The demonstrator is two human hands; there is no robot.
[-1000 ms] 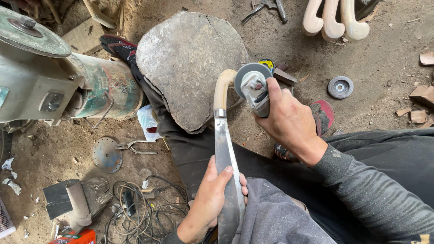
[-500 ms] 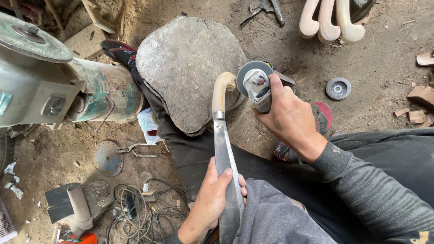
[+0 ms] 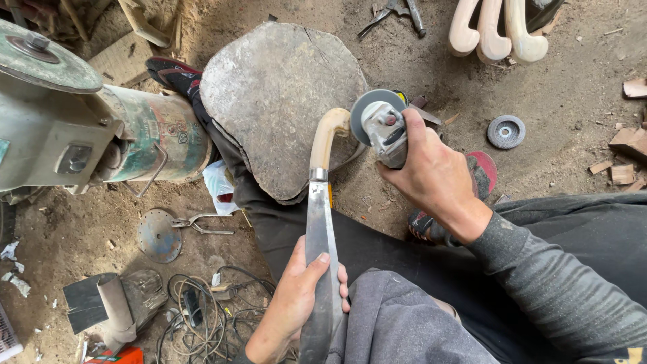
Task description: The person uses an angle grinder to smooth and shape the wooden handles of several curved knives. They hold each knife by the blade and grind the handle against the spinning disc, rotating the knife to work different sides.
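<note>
My left hand (image 3: 296, 296) grips the flat steel blade of a big knife (image 3: 319, 243), point toward me, its curved pale wooden handle (image 3: 327, 138) pointing away. My right hand (image 3: 431, 175) holds a small angle grinder (image 3: 384, 131). The grinder's round disc (image 3: 367, 108) sits against the right side of the wooden handle's curved end. Both meet in front of a flat round wooden block (image 3: 283, 101) on the dirt floor. A grey cloth (image 3: 397, 323) lies over my lap under the blade.
A large green bench grinder (image 3: 87, 135) stands at left. Several pale wooden handles (image 3: 492, 30) lie at top right, a spare grinding disc (image 3: 506, 131) beside them. A metal plate with pliers (image 3: 168, 232) and tangled cables (image 3: 202, 303) lie at lower left. Wood scraps (image 3: 623, 162) at right.
The grinder and the knife handle have stayed together, with the disc shifting slightly along the handle's curved end. My left hand keeps its grip on the blade.
</note>
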